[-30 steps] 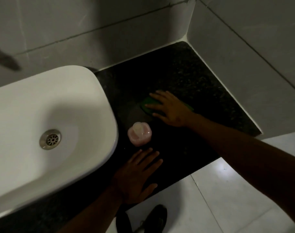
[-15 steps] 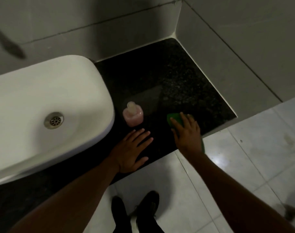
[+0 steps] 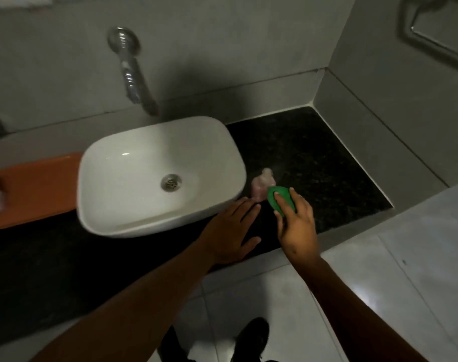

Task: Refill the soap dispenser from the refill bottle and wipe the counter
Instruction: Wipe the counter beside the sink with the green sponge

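Observation:
A small pink soap bottle point(image 3: 260, 183) stands on the dark speckled counter point(image 3: 324, 168), just right of the white basin point(image 3: 133, 205). My right hand point(image 3: 297, 226) holds a green sponge point(image 3: 280, 198) near the counter's front edge, right in front of the pink bottle and partly covering it. My left hand point(image 3: 233, 231) lies flat on the counter with fingers spread, between the basin and my right hand. No second bottle is in view.
A chrome tap point(image 3: 129, 71) juts from the tiled wall above the basin. An orange surface point(image 3: 37, 184) runs left of the basin. A tiled side wall point(image 3: 395, 100) bounds the counter on the right. Pale floor tiles and my dark shoes point(image 3: 248, 338) lie below.
My right hand drew the green sponge from the counter's back toward the front edge, then left to the pink bottle. My view lifted and pulled back. My left hand stayed flat.

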